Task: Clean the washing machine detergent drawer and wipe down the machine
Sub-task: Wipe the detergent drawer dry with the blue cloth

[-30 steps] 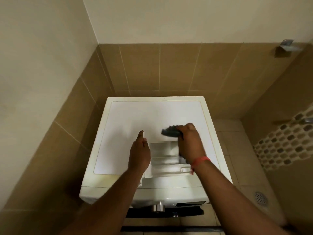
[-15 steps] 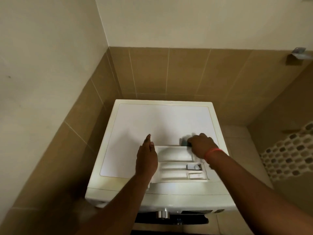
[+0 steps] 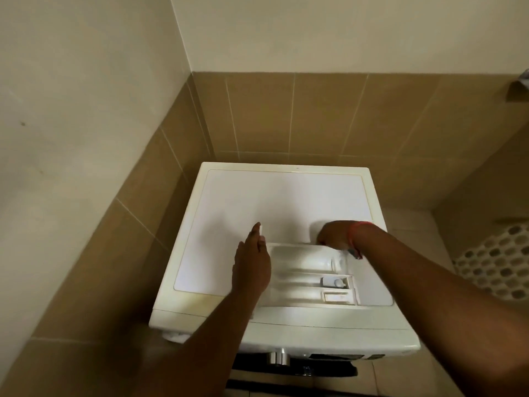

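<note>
On washing machine (image 3: 257, 202): unlabelled detergent drawer (image 3: 303, 279).

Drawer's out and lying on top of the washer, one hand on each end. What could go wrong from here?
1. The detergent drawer lies near the front right of the washing machine top; a hard push from the right hand at its far end could slide it off the front edge.
2. The left hand only rests flat against the drawer's side, so it may not stop a slide.
3. The small insert could pop loose.
</note>
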Demonstrator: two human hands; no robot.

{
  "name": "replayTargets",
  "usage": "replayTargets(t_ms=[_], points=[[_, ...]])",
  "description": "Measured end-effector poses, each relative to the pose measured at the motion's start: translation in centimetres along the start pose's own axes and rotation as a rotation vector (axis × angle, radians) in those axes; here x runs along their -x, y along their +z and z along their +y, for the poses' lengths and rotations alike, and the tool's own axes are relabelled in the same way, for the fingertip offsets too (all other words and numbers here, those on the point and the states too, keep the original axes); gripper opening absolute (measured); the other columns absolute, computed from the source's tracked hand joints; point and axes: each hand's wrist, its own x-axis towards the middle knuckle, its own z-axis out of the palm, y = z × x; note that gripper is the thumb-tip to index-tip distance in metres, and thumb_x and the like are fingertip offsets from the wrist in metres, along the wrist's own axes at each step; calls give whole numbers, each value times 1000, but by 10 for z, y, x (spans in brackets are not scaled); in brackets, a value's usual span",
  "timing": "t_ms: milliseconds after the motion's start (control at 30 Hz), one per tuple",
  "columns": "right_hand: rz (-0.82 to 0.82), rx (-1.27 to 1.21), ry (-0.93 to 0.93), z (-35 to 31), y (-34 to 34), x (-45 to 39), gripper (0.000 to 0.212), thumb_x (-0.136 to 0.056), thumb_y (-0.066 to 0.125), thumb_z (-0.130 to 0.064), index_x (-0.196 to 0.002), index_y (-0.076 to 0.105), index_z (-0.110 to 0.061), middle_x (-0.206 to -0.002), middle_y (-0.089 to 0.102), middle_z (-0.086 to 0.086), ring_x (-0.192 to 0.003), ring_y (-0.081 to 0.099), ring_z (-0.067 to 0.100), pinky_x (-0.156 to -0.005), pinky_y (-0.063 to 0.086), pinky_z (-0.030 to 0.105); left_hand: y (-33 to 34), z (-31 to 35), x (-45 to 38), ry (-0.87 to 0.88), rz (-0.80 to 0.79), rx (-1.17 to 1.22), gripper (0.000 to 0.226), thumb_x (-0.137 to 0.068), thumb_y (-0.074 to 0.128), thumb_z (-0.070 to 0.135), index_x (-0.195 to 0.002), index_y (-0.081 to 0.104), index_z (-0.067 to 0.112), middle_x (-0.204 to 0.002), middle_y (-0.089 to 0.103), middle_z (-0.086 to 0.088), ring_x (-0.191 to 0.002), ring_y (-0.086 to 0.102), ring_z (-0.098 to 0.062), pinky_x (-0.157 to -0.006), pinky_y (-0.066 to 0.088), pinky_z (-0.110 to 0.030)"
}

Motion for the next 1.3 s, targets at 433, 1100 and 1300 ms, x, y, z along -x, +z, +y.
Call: replayTargets(t_ms=[433, 1100, 1300], points=[[113, -242, -391, -45, 2, 3, 36, -95, 43, -6, -120, 69, -13, -124, 66, 8, -111, 62, 25, -99, 46, 33, -4, 7, 3, -27, 7, 24, 43, -106, 28, 37, -148, 33, 40, -140, 53, -6, -127, 50, -24, -105, 40, -34], [88, -499, -109, 52, 6, 21, 14, -88, 65, -22, -87, 78, -17, -87, 75, 7, -72, 68, 18, -70, 57, 32, -3, 13, 13, -61, 21, 26, 41, -106, 28, 37, -145, 36, 45, -137, 53, -5, -127, 49, -22, -96, 32, -25], [202, -803, 60, 72, 37, 30, 24, -93, 54, -12, -92, 78, -13, -100, 72, 18, -96, 68, 39, -91, 55, 48, -7, 24, 18, -48, -14, 94, 42, -107, 30, 32, -148, 35, 39, -114, 56, 10, -81, 52, -2, -83, 45, -24]])
